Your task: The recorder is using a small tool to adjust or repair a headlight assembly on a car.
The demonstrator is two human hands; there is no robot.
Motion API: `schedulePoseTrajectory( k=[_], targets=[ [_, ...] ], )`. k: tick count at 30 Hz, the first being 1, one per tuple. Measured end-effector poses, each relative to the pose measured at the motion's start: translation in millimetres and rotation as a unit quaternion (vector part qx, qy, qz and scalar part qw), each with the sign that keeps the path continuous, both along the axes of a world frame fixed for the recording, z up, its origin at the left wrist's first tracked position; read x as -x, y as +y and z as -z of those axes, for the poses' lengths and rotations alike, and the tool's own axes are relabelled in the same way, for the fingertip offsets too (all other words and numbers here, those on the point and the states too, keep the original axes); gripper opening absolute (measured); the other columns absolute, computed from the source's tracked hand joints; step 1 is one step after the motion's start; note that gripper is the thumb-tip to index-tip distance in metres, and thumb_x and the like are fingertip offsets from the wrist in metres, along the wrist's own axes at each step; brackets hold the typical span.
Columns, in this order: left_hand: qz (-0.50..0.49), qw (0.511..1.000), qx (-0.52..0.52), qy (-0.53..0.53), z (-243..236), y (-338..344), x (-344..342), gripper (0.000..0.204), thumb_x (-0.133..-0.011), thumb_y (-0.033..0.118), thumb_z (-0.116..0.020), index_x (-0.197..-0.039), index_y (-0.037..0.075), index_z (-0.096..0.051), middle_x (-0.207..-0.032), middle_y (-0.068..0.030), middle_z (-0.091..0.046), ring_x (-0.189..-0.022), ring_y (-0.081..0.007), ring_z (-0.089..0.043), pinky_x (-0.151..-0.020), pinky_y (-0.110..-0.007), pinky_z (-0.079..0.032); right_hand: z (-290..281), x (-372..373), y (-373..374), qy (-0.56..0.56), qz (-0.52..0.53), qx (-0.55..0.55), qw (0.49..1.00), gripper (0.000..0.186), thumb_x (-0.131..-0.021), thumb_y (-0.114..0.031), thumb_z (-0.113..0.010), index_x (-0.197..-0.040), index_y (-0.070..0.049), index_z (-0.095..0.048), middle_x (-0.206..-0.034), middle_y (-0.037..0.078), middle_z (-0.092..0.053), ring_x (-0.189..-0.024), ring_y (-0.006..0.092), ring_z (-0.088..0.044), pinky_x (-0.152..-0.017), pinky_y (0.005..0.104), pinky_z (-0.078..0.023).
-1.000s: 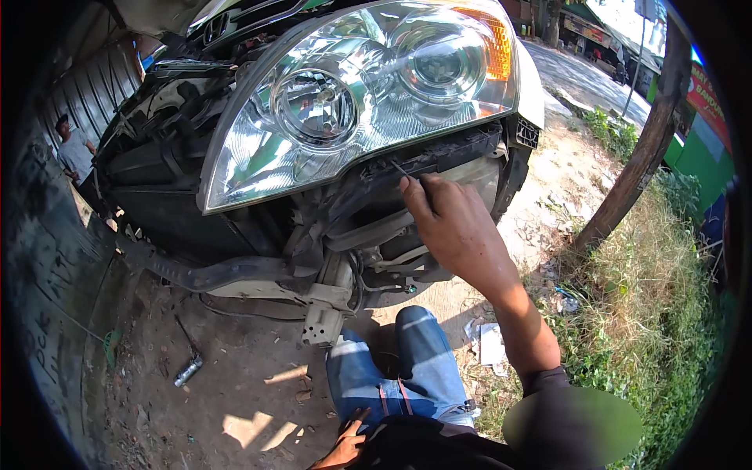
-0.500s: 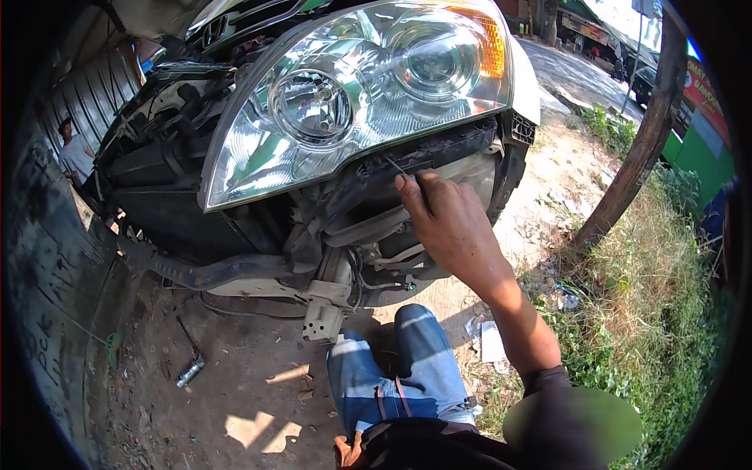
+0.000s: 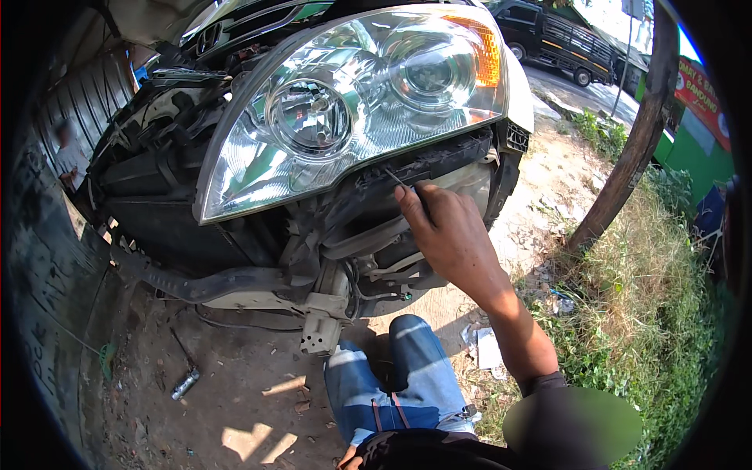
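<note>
A large clear headlight [image 3: 360,102] with an amber corner sits on the opened front of a car. Just under its lower edge is a black plastic bracket [image 3: 446,154]. My right hand [image 3: 450,227] is closed around a slim screwdriver [image 3: 396,178], its thin metal shaft pointing up-left to the bracket's edge. Most of the handle is hidden in the palm. My left hand [image 3: 349,460] is by my hip at the lower edge, cut off by the frame and partly covered by clothing; its fingers do not show well.
Below the headlight are a bare metal beam end [image 3: 323,333] and loose wiring [image 3: 403,296]. A metal tool [image 3: 186,384] lies on the ground at left. A wooden post [image 3: 627,172] leans at right beside grass. Farther off, a person [image 3: 72,157] stands at left.
The headlight has shifted slightly down-left in view. My right hand keeps its grip with the shaft at the same bracket. Less of my left hand shows. A dark truck now appears on the road.
</note>
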State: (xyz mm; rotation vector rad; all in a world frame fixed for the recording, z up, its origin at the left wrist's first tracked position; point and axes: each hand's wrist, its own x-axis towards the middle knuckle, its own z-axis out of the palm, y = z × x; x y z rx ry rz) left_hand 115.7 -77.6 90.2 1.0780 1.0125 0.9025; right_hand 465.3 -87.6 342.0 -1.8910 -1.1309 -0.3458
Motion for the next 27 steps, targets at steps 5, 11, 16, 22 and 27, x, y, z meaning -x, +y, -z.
schedulePoseTrajectory(
  k=[5, 11, 16, 22, 27],
  targets=[
    [-0.057, 0.987, 0.019, -0.146, -26.9, 11.2, 3.3, 0.036, -0.093, 0.014, -0.064, -0.126, 0.0, -0.061, -0.126, -0.0162, -0.063, -0.111, -0.0299, -0.062, -0.098, -0.036, -0.048, 3.3, -13.4, 3.2, 0.019, -0.019, 0.015, 1.0, 0.039, -0.101, -0.031, -0.06, -0.081, 0.003, -0.06, -0.056, 0.024, -0.052, -0.061, 0.046, -0.058, -0.058, 0.0507, -0.042],
    [0.161, 0.906, -0.242, 0.307, 83.8, -16.7, 39.3, 0.026, -0.093, 0.009, -0.065, -0.118, 0.002, -0.068, -0.107, -0.0217, -0.065, -0.105, -0.039, -0.061, -0.092, -0.044, -0.05, 36.6, -59.2, 0.2, -0.019, -0.066, -0.035, 0.997, 0.03, -0.098, -0.03, -0.066, -0.088, -0.002, -0.06, -0.056, 0.021, -0.053, -0.053, 0.0427, -0.055, -0.05, 0.045, -0.04],
    [0.28, 0.925, -0.15, 0.208, 133.9, -17.1, 106.2, 0.037, -0.098, 0.005, -0.059, -0.135, 0.002, -0.059, -0.13, -0.0186, -0.063, -0.12, -0.0292, -0.062, -0.1, -0.035, -0.049, 46.9, -50.8, 17.6, -0.096, -0.074, -0.057, 0.991, 0.025, -0.098, -0.029, -0.066, -0.095, -0.005, -0.06, -0.061, 0.02, -0.061, -0.062, 0.042, -0.064, -0.052, 0.0455, -0.047],
    [0.385, 0.867, -0.182, 0.26, 95.5, 2.2, 85.9, 0.044, -0.089, 0.0, -0.066, -0.132, 0.004, -0.058, -0.124, -0.0146, -0.06, -0.116, -0.0269, -0.061, -0.095, -0.036, -0.051, 42.7, -58.1, 11.7, -0.127, -0.037, -0.036, 0.991, 0.024, -0.097, -0.029, -0.068, -0.096, -0.006, -0.062, -0.059, 0.016, -0.062, -0.057, 0.0368, -0.065, -0.05, 0.0434, -0.047],
    [0.348, 0.915, -0.062, 0.192, 116.4, -1.3, 78.5, 0.033, -0.085, -0.001, -0.069, -0.114, 0.008, -0.056, -0.1, -0.0078, -0.058, -0.092, -0.0181, -0.055, -0.081, -0.032, -0.047, 39.8, -69.7, 11.2, -0.17, -0.069, -0.045, 0.982, 0.026, -0.094, -0.029, -0.071, -0.089, -0.006, -0.059, -0.055, 0.014, -0.058, -0.053, 0.0347, -0.062, -0.047, 0.0413, -0.045]
  ],
)
